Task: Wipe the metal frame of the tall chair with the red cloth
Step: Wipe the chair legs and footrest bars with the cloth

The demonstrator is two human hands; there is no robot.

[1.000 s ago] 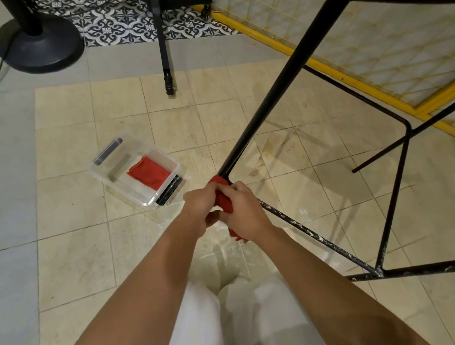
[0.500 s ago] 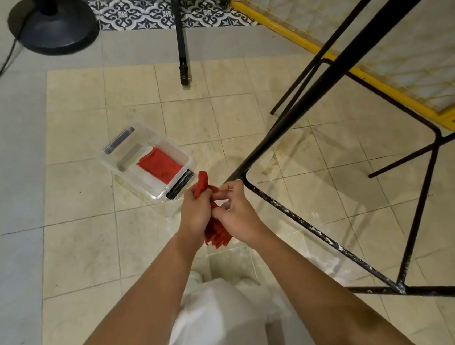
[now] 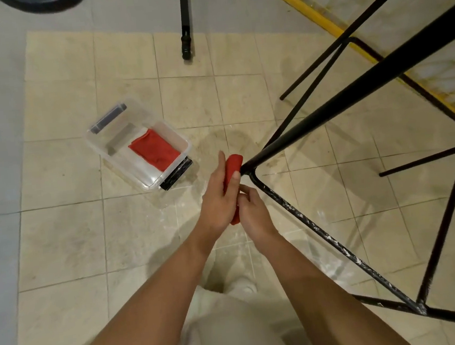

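Note:
A red cloth is rolled up between my two hands, just left of the corner where the chair's black metal frame bends at floor level. My left hand holds the cloth with its fingers stretched along it and the thumb pressed on top. Below it, my right hand pinches the cloth's lower end. The cloth's top end sits next to the frame's corner; I cannot tell if it touches. The lower bar is speckled with white marks.
A clear plastic box with a second red cloth lies on the tiled floor to the left. A black stand leg stands at the back. A yellow-framed mesh panel runs along the right behind the chair.
The cloth came off the chair leg and was gathered between both hands. It is now rolled tighter and held up next to the frame's corner. The view shifted closer.

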